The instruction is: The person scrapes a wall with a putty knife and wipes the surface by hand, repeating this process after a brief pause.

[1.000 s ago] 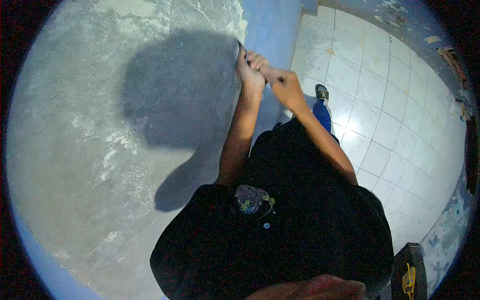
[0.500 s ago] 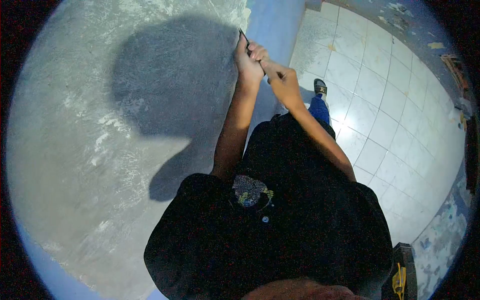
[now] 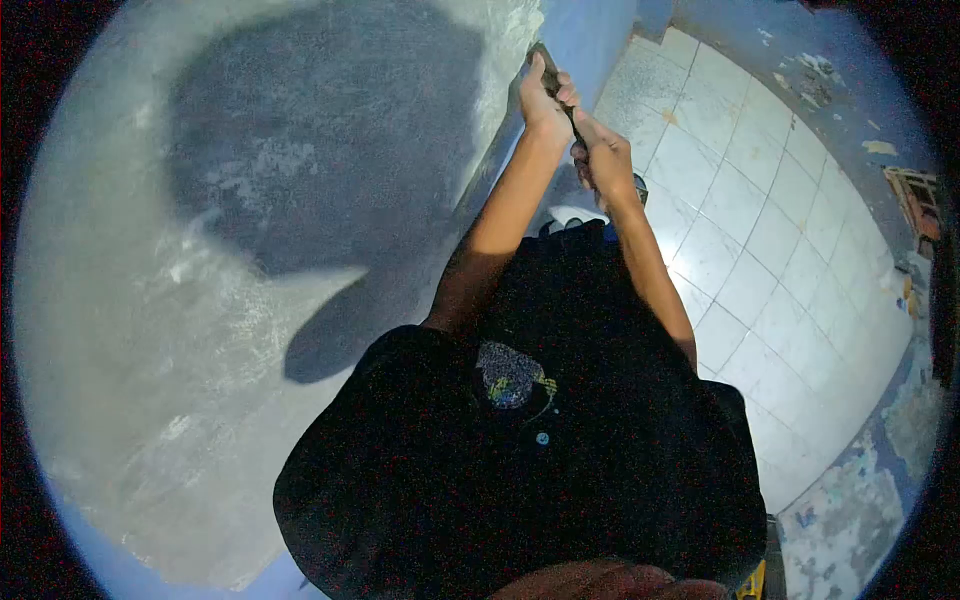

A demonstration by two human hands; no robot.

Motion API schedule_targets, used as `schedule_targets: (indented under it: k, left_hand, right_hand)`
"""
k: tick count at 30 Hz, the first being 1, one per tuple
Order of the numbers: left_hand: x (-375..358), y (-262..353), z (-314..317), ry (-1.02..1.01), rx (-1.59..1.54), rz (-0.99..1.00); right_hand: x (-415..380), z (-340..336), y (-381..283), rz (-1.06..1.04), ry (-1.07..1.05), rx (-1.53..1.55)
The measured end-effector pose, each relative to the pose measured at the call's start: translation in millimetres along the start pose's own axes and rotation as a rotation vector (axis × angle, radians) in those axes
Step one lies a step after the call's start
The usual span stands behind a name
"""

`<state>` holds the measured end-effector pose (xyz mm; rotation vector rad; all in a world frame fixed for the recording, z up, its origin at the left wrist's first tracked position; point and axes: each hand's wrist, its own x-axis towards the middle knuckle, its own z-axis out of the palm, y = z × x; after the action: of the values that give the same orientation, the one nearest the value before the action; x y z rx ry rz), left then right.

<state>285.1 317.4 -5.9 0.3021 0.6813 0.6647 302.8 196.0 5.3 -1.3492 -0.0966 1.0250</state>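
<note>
My left hand (image 3: 546,100) is closed round the upper part of a dark, narrow tool (image 3: 549,73), its thumb lying along it. Just below and to the right, my right hand (image 3: 604,160) grips the lower end of the same tool. The tool's upper end is by the edge of the grey plastered patch on the wall (image 3: 120,330), where the blue paint (image 3: 590,30) begins. Whether it touches the wall cannot be made out. What kind of tool it is stays unclear.
White floor tiles (image 3: 760,250) spread out on the right, with a blue wall of peeling paint (image 3: 860,520) beyond. A yellow item (image 3: 752,582) shows at the bottom right. A large shadow falls on the plaster. Part of a sandal (image 3: 640,188) shows beside my right wrist.
Both hands have shifted right in view with the tool, whose upper end looks wider now. The view has shifted, and the leg and sandal are mostly hidden behind my right arm.
</note>
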Motion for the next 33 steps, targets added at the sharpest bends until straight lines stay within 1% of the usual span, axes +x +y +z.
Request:
schedule_targets:
  k: [2,3,4,5,6,7,9,12,13,14,15,17,19,20,21,22,23,24,25,26,27,31,33]
  left_hand:
    - [-2.7,4.5,-2.8,-0.059,-0.046,0.018]
    - [-3.7,10.8,-6.3,-0.069,-0.067,-0.026]
    - [-2.4,12.2,-1.2,-0.063,-0.047,-0.021]
    - [0.4,12.1,4.9,-0.055,-0.029,-0.017]
    - [-0.2,9.1,7.6,-0.043,-0.014,-0.016]
    - [2.3,1.3,6.0,-0.076,-0.046,-0.01]
    - [2.5,-1.6,-6.7,-0.084,-0.072,-0.021]
    - [10.7,7.1,-2.1,-0.116,-0.03,-0.031]
    - [14.3,10.4,-2.8,-0.119,-0.001,-0.039]
    - [19.6,8.3,-9.6,-0.113,0.022,-0.054]
    - [39.3,2.1,-13.4,-0.127,-0.012,-0.122]
    - [22.0,-2.3,-1.8,-0.083,-0.042,-0.064]
    - [2.5,4.0,10.1,-0.061,-0.057,0.017]
    - [4.9,7.2,5.2,-0.084,-0.049,0.002]
    - [8.2,10.3,0.6,-0.108,-0.042,-0.011]
    - [12.5,12.3,-4.6,-0.132,-0.034,-0.024]
    - [14.1,10.0,-1.3,-0.135,0.053,-0.037]
    - [11.6,1.9,0.3,-0.097,0.018,-0.034]
    - [10.8,-2.3,5.7,-0.068,-0.011,-0.023]
    - [9.7,-1.1,12.3,-0.044,-0.032,-0.01]
    - [11.4,-2.4,6.2,-0.083,-0.058,0.008]
    - [3.1,8.6,-1.6,-0.16,-0.031,0.0]
    - [6.9,-0.6,7.8,-0.102,-0.076,0.0]
  right_hand:
    - [-11.3,9.4,-9.0,-0.002,0.006,-0.036]
    - [-15.1,14.3,-11.4,-0.007,0.001,-0.079]
    - [-16.2,16.1,-13.5,-0.009,-0.004,-0.123]
    - [-10.8,16.3,-9.6,-0.067,0.015,-0.105]
    - [-6.4,11.3,-6.1,-0.049,0.005,-0.086]
    - [-3.0,4.2,-6.5,-0.029,-0.005,-0.067]
    - [-1.0,2.3,-3.3,-0.011,0.009,-0.054]
    - [-9.5,16.7,5.5,-0.127,0.008,-0.124]
    - [-7.7,19.4,3.2,-0.101,0.045,-0.11]
    - [2.2,16.6,5.2,-0.097,0.038,-0.089]
    - [16.5,9.8,6.8,-0.088,0.031,-0.068]
    - [20.3,1.6,0.8,-0.069,0.015,-0.042]
    - [-3.8,8.9,-14.0,-0.046,0.021,-0.119]
    - [-16.8,13.6,-18.3,-0.023,0.025,-0.162]
    - [-15.9,15.8,-14.2,-0.042,-0.005,-0.135]
    - [-6.7,15.4,-8.7,-0.072,0.01,-0.117]
    - [4.0,13.0,-3.9,-0.092,0.027,-0.1]
    - [9.4,6.4,2.2,-0.107,0.045,-0.084]
    - [4.9,4.5,-8.2,-0.032,0.01,-0.017]
    - [1.0,3.2,-11.8,-0.033,-0.026,0.003]
    - [-3.0,3.6,-9.5,-0.028,-0.025,-0.044]
    - [-4.1,11.9,-3.9,-0.039,0.028,-0.129]
    - [4.5,0.6,-11.7,0.011,-0.004,-0.082]
